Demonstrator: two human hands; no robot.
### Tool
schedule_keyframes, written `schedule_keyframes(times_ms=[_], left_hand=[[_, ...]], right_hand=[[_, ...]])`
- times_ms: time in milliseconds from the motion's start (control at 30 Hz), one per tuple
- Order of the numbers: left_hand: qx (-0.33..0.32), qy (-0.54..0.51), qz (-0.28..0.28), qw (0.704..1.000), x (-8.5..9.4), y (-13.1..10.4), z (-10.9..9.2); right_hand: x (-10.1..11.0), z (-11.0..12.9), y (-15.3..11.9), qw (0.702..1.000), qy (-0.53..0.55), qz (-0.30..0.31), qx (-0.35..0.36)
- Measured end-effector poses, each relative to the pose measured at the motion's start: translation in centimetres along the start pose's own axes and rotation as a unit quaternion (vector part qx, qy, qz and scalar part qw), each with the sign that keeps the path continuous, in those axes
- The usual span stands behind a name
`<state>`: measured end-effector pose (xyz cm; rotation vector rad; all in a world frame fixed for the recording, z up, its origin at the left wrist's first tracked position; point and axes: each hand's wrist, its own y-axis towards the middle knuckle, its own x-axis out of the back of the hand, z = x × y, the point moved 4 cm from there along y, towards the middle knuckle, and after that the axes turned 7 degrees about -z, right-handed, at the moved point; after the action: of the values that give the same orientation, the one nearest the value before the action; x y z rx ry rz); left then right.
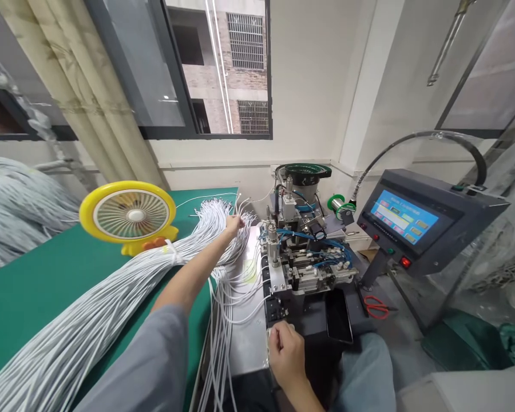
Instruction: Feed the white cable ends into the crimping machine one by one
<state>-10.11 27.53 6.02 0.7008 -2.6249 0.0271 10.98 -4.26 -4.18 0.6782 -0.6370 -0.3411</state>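
My left hand [234, 223] reaches out to the far end of a thick bundle of white cables [124, 292], its fingers closed around a few cable ends that stick up past them. My right hand [287, 352] is curled into a fist by the front edge of a benchtop machine [304, 257]; whether anything is inside it is hidden. Several loose white cables run in a row along the machine's left side, over a pale metal plate [244, 343], and hang down in front.
A yellow fan [133, 214] stands on the green table [47, 263]. A black phone [339, 316] lies at the machine's front, with red-handled scissors [376, 307] to its right. A control panel with a lit screen [401, 214] stands at the right. Behind the machine are a feeder bowl [304, 171] and a green spool [339, 205].
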Motion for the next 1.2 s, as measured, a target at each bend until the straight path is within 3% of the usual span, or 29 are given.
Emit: schedule_keyframes(times_ms=[200,333,433,567,833,933,1033,1200], left_hand=[[0.038,-0.123,-0.001,0.992,2.1,0.6,-2.7],[-0.012,-0.212,-0.006,0.977,4.1,0.4,-5.9],[-0.068,-0.272,0.014,0.960,4.9,-1.0,-8.1],[-0.138,-0.336,0.065,0.929,5.3,-4.6,-9.2],[-0.249,-0.339,0.204,0.884,7.8,-14.7,-8.6],[-0.375,-0.254,0.189,0.871,9.4,-18.2,-8.8],[-0.431,-0.188,0.189,0.862,9.8,-20.4,-8.9],[-0.455,-0.136,0.235,0.848,8.8,-22.2,-9.3]], right_hand=[[0.1,0.0,-0.1,1.000,0.007,0.004,0.010],[0.2,0.0,-0.2,1.000,0.001,-0.001,0.019],[0.2,0.0,-0.2,1.000,-0.003,-0.004,0.027],[0.2,-0.1,-0.5,0.999,-0.016,-0.004,0.037],[0.0,0.0,-0.7,0.997,-0.040,-0.013,0.058],[0.1,0.1,-0.5,0.997,-0.050,-0.015,0.059],[0.3,0.2,-0.3,0.997,-0.056,-0.016,0.053],[0.2,0.3,-0.3,0.997,-0.069,0.003,0.030]])
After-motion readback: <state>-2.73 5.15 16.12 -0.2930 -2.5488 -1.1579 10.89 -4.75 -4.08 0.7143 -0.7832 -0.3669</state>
